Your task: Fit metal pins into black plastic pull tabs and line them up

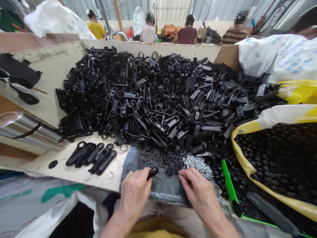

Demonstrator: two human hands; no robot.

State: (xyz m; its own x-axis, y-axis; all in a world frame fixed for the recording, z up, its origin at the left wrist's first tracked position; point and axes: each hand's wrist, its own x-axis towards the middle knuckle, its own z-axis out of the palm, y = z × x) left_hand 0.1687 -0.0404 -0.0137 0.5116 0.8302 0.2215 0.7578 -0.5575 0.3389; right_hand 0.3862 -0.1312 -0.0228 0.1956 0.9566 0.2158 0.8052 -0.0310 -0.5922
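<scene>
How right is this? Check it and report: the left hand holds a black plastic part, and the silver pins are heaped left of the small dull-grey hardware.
Wrong side: the head view shows the silver pins heaped right of the small dull-grey hardware. The left hand does hold a black plastic part.

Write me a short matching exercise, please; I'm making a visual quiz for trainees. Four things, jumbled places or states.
Things:
1. left hand
2. silvery pins
3. metal flask
4. yellow-edged sack

Places or states:
A. at the picture's left edge
B. filled with dark rounded pieces
C. gripping a black part
D. heaped just beyond the right hand

Right pairs: 1-C, 2-D, 3-A, 4-B.
</scene>
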